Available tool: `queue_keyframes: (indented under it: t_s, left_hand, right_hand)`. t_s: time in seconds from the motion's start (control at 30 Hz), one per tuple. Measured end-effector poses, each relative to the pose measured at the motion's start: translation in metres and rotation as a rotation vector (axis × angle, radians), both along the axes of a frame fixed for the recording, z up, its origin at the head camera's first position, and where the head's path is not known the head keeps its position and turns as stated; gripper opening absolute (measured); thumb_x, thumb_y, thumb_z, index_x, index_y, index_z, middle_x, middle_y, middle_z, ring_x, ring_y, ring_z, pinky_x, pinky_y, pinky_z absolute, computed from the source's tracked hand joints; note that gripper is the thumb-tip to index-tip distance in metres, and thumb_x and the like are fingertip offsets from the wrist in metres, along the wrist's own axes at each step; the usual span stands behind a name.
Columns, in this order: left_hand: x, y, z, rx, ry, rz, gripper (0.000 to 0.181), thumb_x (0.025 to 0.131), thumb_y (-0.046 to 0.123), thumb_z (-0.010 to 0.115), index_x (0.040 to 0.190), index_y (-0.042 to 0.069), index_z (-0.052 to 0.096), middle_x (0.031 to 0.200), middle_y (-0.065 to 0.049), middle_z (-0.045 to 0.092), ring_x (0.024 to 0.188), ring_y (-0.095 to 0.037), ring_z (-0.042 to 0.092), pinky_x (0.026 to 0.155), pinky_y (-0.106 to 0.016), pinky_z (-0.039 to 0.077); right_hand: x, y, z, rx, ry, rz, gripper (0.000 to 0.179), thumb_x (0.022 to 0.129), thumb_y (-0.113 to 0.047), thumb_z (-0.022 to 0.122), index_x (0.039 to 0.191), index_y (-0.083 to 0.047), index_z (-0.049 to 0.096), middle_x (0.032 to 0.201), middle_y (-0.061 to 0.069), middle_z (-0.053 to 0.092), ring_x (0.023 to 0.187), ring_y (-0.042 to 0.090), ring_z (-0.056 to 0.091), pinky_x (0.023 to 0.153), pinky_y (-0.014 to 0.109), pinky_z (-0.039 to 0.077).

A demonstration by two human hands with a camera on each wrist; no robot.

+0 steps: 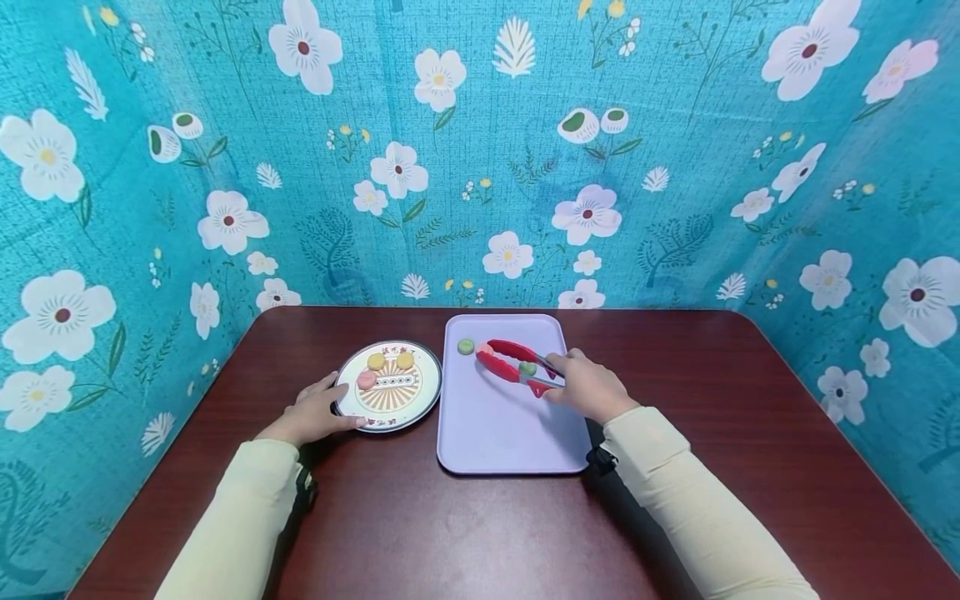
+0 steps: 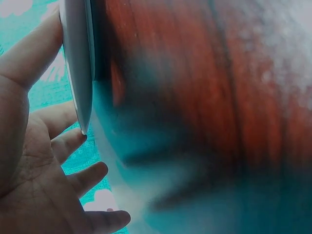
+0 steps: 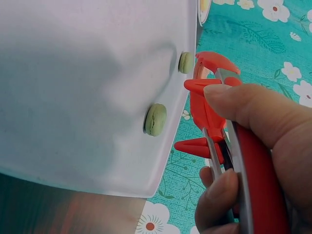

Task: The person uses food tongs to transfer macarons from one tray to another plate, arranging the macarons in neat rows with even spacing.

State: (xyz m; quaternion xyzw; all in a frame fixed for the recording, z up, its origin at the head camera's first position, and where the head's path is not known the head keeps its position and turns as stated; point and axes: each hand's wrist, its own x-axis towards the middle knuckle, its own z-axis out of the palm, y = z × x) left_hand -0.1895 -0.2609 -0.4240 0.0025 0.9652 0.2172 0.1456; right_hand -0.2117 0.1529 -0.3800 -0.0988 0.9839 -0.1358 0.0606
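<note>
My left hand (image 1: 311,412) holds the left edge of a white decorated plate (image 1: 427,396), with its thumb on the near rim. In the left wrist view the ring and little fingers stand free of the plate. Two yellow macarons (image 1: 405,360) and a pink macaron (image 1: 367,380) lie on the plate. My right hand (image 1: 592,386) grips red-tipped tongs (image 1: 498,367) over a lilac tray (image 1: 487,433). Between the tong tips is a pink macaron (image 1: 483,348), partly hidden. One green macaron (image 3: 185,62) lies near the tips and another green macaron (image 3: 156,119) below the tong arms.
Plate and tray stand side by side on a dark brown table (image 1: 465,533). A teal flowered cloth (image 1: 465,167) hangs behind and at both sides of the table.
</note>
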Motion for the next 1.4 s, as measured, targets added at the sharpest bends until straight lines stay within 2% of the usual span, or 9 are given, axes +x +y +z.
queue_keyframes:
  t_s: [0.53,0.83,1.03,1.4]
  left_hand:
    - [-0.002,-0.001,0.002,0.007,0.003,-0.004,0.096,0.079,0.052,0.072,0.147,-0.004,0.033,0.155,-0.028,0.016,0.136,-0.052,0.015,0.102,-0.077,0.014]
    - [-0.002,0.000,0.004,-0.005,0.013,-0.015,0.094,0.080,0.050,0.072,0.146,-0.005,0.034,0.155,-0.028,0.016,0.137,-0.052,0.014,0.101,-0.078,0.014]
    - [0.000,0.000,0.002,0.007,0.002,-0.001,0.096,0.080,0.052,0.072,0.146,-0.005,0.032,0.155,-0.028,0.016,0.137,-0.051,0.013,0.102,-0.076,0.013]
    - [-0.001,-0.002,-0.002,-0.004,0.008,0.005,0.097,0.079,0.050,0.073,0.146,-0.006,0.032,0.154,-0.028,0.017,0.137,-0.051,0.014,0.102,-0.077,0.014]
  right_hand:
    - [0.001,-0.009,0.005,-0.003,0.011,0.017,0.072,0.078,-0.035,0.080,0.141,-0.014,0.051,0.114,0.016,0.056,0.087,0.026,0.058,0.066,0.040,0.055]
    - [-0.002,-0.013,0.003,-0.005,0.023,0.045,0.071,0.078,-0.036,0.080,0.140,-0.015,0.052,0.109,0.014,0.058,0.079,0.023,0.057,0.061,0.036,0.052]
    - [-0.002,-0.016,0.001,-0.013,0.015,0.053,0.070,0.078,-0.035,0.080,0.139,-0.015,0.053,0.106,0.013,0.058,0.076,0.021,0.056,0.057,0.032,0.049]
    - [0.002,-0.023,0.004,-0.019,0.011,0.051,0.070,0.077,-0.036,0.081,0.139,-0.017,0.053,0.105,0.012,0.057,0.073,0.021,0.055,0.057,0.032,0.048]
